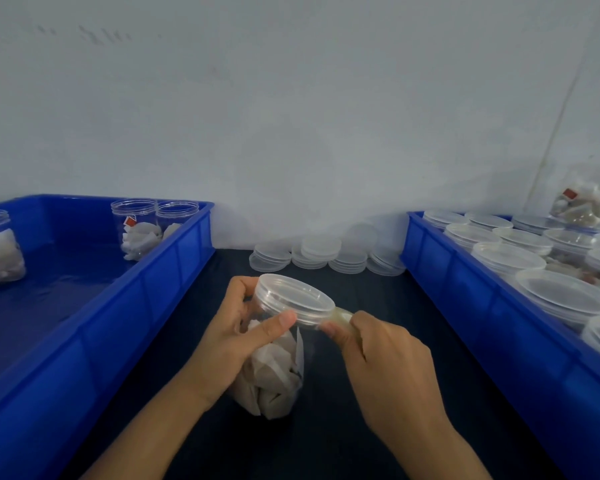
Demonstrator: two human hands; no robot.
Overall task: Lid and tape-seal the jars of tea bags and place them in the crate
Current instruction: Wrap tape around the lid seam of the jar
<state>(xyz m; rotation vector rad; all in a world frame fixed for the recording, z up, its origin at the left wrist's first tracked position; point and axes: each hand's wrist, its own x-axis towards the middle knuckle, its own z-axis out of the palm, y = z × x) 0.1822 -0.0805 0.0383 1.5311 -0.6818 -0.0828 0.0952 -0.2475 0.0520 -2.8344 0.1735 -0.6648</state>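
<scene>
A clear jar of tea bags point(274, 372) stands tilted on the dark table in front of me, its clear lid point(293, 296) on top. My left hand point(232, 337) grips the jar's neck, the thumb lying just under the lid's rim. My right hand point(385, 362) pinches a strip of clear tape point(342, 317) that runs to the right side of the lid's rim. The blue crate point(125, 299) on the left holds three unlidded jars of tea bags point(139, 230). A second blue crate point(482, 299) on the right is filled with lidded jars point(565, 299).
Several loose clear lids point(321, 252) are stacked at the back of the table against the white wall, between the two crates. The dark tabletop point(378, 292) runs as a narrow strip between the crates.
</scene>
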